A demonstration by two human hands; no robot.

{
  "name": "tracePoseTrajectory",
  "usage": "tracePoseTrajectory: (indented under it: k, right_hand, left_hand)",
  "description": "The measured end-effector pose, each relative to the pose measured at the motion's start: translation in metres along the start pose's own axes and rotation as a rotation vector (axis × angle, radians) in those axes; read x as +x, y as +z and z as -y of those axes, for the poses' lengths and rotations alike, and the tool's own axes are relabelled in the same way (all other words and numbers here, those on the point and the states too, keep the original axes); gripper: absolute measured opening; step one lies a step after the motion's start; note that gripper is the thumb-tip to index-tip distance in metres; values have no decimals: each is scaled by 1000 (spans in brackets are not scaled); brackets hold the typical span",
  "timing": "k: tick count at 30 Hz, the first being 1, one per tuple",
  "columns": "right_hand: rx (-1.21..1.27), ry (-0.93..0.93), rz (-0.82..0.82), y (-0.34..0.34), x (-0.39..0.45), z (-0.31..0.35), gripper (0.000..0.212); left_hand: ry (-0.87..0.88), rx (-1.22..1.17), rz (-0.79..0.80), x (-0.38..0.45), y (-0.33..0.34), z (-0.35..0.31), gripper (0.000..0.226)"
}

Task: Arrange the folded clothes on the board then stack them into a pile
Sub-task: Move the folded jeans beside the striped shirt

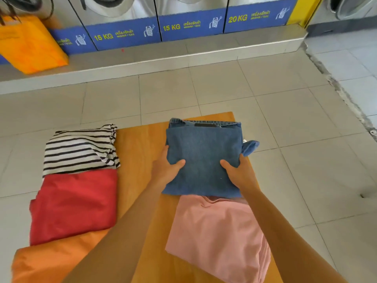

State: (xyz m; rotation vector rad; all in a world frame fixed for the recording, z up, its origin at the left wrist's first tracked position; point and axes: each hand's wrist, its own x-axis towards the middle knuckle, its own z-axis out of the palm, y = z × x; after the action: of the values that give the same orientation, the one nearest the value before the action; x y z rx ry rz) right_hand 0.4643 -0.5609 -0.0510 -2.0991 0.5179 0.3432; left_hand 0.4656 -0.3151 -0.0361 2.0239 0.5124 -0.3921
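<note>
Striped top (80,150), red garment (73,203), orange garment (51,260) in row at left of wooden board (138,152) | left hand (166,170) grips folded denim (202,158) left edge | right hand (237,172) grips its right edge, thumbs on top | denim's near edge overlaps pink garment (218,235).

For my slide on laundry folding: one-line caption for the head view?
Both hands, left and right, grip folded jeans on the board, beside pink, red and striped clothes.
</note>
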Motion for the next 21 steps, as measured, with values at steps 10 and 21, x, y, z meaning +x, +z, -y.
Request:
tracePoseTrajectory:
  k: [10, 21]
  right_hand:
    - [120, -199, 217, 54, 25, 86, 48]
    - [-158, -243, 215, 141, 16, 110, 57]
  left_hand:
    - [127, -221, -237, 8, -87, 12, 58]
    - [-23, 39, -368, 23, -135, 73, 49]
